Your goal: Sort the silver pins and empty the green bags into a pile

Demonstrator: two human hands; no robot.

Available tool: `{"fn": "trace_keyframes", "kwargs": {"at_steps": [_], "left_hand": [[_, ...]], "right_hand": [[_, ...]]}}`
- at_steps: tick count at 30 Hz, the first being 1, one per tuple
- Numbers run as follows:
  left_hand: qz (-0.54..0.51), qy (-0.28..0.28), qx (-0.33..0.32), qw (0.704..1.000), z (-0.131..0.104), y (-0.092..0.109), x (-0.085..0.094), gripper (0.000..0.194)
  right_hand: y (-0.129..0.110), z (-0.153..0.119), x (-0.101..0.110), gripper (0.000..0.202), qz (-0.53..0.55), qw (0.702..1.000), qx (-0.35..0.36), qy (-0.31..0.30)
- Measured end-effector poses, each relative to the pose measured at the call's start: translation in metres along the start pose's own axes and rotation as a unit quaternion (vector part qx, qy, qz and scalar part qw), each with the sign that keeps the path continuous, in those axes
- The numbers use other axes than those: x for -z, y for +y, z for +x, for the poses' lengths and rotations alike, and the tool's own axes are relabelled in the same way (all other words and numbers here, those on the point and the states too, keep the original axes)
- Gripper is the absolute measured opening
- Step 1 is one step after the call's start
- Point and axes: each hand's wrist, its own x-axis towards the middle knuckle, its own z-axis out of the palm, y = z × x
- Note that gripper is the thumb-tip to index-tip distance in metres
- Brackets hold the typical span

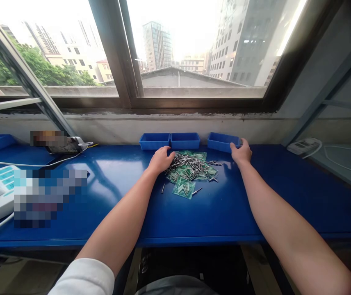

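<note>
My right hand (pixel 242 152) grips the right end of a blue plastic bin (pixel 224 142), thumb on the near side and fingers behind the edge. This bin stands slightly askew at the back of the bench. At the left edge of a heap of metal blind rivets (pixel 190 167) rests my left hand (pixel 162 159), its fingers curved and a little apart, with nothing visible in them. Small green-tinted zip bags (pixel 184 188) lie under and among the rivets; the front one has short pale pieces in or on it. A few rivets lie loose around the heap.
Two more blue bins, one left (pixel 155 141) and one beside it (pixel 185 141), stand against the wall. On the blue bench (pixel 194 221) at left are a white device (pixel 0 192), a blurred item and a propped phone (pixel 63 143). A power strip (pixel 304 146) lies at right.
</note>
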Motion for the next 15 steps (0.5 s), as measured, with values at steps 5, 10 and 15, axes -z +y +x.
{"fn": "trace_keyframes", "kwargs": {"at_steps": [5, 10, 15], "left_hand": [[0.003, -0.004, 0.003, 1.000, -0.001, 0.000, -0.001, 0.045], [-0.003, 0.000, 0.001, 1.000, 0.000, -0.001, -0.002, 0.044], [-0.017, 0.069, 0.052, 0.996, 0.005, -0.011, 0.001, 0.045]], "right_hand": [[0.000, 0.001, -0.011, 0.069, 0.021, 0.999, -0.012, -0.026], [0.008, 0.006, -0.019, 0.082, 0.071, 0.995, -0.041, -0.057], [0.006, 0.004, -0.020, 0.075, 0.119, 0.980, -0.013, -0.161]]}}
